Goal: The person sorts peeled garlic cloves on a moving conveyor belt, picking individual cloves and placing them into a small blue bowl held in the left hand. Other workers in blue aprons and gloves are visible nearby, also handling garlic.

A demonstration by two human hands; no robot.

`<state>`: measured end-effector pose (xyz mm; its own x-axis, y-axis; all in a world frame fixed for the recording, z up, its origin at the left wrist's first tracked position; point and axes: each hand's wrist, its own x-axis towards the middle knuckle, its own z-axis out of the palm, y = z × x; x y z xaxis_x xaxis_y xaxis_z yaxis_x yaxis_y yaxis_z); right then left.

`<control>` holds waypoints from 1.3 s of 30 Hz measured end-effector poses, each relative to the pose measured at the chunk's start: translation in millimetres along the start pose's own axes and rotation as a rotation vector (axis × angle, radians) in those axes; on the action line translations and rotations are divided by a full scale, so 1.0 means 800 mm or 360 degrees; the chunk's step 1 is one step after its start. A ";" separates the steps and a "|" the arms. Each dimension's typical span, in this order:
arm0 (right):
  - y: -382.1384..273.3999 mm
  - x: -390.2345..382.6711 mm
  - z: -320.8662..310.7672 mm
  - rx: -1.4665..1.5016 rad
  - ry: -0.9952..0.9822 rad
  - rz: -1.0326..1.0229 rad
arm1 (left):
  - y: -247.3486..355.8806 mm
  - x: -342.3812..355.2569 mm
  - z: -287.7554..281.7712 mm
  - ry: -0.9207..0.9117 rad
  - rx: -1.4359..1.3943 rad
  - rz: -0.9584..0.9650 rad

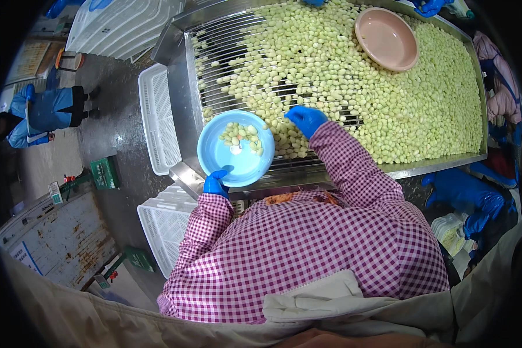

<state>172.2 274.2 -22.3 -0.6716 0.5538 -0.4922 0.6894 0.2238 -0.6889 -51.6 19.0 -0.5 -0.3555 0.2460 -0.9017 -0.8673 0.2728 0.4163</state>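
My left hand [216,184], in a blue glove, grips the near rim of a round light blue basin [211,152]. Inside the basin lies a small pile of pale green oval pieces [238,134], too small to name surely as a fruit or vegetable. My right hand [307,120], also gloved in blue, is over the slatted metal table to the right of the basin. Its fingers are drawn together, and anything between them is hidden. Around it spread many more pale green pieces [330,75], loose on the bars and thicker toward the right.
A pinkish tan basin [387,39] sits among the pieces at the far side. The metal table's raised edge [177,110] runs along the left. White plastic crates [159,119] stand beside it. Co-workers' blue gloves and sleeves [470,197] show at the right; another person [52,110] stands far left.
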 end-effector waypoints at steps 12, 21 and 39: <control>0.091 -0.011 -0.047 0.0161 -0.0121 0.0299 | -0.003 0.020 0.040 -0.0014 -0.0145 0.0039; 0.092 -0.038 -0.001 0.0766 -0.0159 0.0579 | -0.013 -0.004 0.073 -0.0011 -0.0060 -0.0016; 0.164 -0.074 -0.091 0.0341 0.0417 0.0668 | -0.031 -0.034 0.118 0.0049 0.0024 -0.0057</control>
<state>322.5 328.8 -44.9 -0.2410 0.7479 -0.6185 0.7949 -0.2135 -0.5680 12.8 93.3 24.5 -0.3352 0.2074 -0.9190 -0.8743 0.2950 0.3854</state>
